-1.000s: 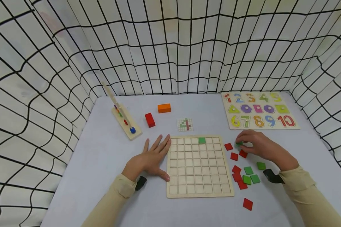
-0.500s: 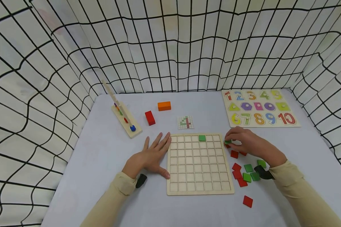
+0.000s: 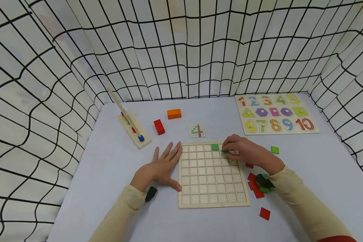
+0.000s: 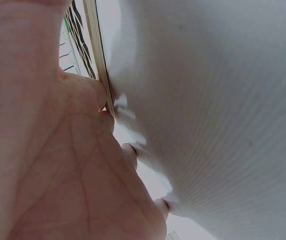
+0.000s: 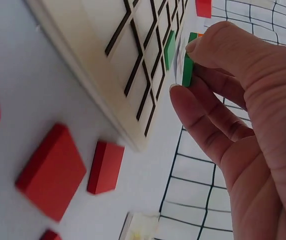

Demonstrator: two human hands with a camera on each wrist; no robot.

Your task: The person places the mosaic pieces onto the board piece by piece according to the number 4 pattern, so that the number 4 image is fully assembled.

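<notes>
Head view: the right hand (image 3: pixel 245 153) pinches a green tile (image 3: pixel 225 152) between thumb and fingertips, just above the top rows of the wooden grid board (image 3: pixel 212 201), one column right of the placed green tile (image 3: pixel 215 147) and a row lower. One second ago this hand was off the board's right edge, gripping the tile among the loose tiles; it has since travelled left over the board (judged: carry done, seating in a cell remaining). The left hand (image 3: pixel 160 168) lies flat, fingers spread, on the table (image 3: pixel 109 168), fingertips against the board's left edge, unchanged in position. A single green tile (image 3: pixel 275 150) now lies exposed to the right; red tiles (image 3: pixel 264 213) remain beside the board. A pattern card (image 3: pixel 197 130) sits behind the board.

Left wrist view: the palm (image 4: pixel 58 165) presses down, extended fingers meeting the board edge (image 4: pixel 99 55); nothing is held.

Right wrist view: thumb (image 5: pixel 203 125) and fingers clamp the green tile (image 5: pixel 187 70) edge-on above the board (image 5: pixel 83 55), clear of the cells.
</notes>
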